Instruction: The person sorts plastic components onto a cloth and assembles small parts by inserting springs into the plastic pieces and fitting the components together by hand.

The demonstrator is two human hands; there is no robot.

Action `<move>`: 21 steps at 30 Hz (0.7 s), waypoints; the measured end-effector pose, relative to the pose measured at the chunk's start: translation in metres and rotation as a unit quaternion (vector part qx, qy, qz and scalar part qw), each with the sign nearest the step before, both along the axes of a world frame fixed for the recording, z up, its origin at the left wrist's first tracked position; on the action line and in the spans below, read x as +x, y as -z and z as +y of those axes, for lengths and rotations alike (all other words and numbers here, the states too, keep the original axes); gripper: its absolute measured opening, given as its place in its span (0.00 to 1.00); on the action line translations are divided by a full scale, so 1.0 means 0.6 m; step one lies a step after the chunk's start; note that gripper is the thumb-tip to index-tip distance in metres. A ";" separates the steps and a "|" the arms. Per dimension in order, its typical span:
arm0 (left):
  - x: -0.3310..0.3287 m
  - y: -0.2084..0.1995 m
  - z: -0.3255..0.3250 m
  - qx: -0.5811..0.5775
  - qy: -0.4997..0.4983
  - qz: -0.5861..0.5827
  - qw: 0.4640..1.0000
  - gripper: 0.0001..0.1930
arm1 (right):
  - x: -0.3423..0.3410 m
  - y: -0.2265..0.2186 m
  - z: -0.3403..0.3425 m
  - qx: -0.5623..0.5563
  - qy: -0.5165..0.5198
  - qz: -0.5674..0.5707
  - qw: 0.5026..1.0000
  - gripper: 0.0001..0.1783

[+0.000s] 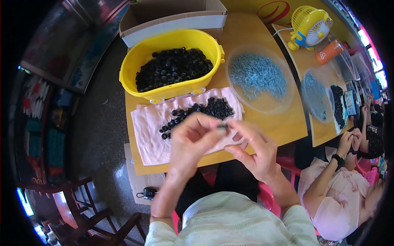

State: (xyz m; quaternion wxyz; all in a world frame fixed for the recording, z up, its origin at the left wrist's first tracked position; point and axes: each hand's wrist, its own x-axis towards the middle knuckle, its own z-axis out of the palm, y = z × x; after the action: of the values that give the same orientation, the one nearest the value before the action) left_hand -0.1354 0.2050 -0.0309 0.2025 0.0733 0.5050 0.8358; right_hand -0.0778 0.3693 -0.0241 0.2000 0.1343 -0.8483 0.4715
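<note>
The small dark piece point(222, 127) at the fingertips of the left hand point(189, 141) was partly covered and too blurred to make out, and the index fingertip of the right hand point(259, 151) was smeared too. Both hands hid part of the pink cloth point(148, 141). In the clear tray point(266, 106), the blue bits point(258, 74) were too small to tell singly. The top edge cut off the cardboard box point(174, 27); the co-worker point(336, 192) ran into the dark rim.

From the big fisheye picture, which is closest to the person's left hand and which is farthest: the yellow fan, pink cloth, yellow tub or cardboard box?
From the left hand:
1. Pink cloth, just under it.
2. Yellow tub, beyond the cloth.
3. Cardboard box, behind the tub.
4. Yellow fan, far off to the right.
</note>
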 end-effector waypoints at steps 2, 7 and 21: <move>-0.073 -0.044 0.000 -0.127 -0.064 0.146 0.979 0.06 | 0.001 0.005 -0.001 -0.067 0.031 -0.043 0.996 0.24; -0.322 -0.116 -0.042 -0.300 -0.235 0.437 0.815 0.16 | 0.004 0.026 0.008 -0.061 0.023 -0.109 0.992 0.22; -0.307 -0.010 -0.032 -0.548 -0.007 0.497 0.672 0.10 | 0.015 -0.023 0.011 -0.053 -0.075 -0.060 0.994 0.12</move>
State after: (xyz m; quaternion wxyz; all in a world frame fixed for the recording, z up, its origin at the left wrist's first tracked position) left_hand -0.3195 0.1860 -0.0250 -0.0807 0.3507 0.8988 0.2503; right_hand -0.0686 0.3757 -0.0104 0.1197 0.1579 -0.8202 0.5366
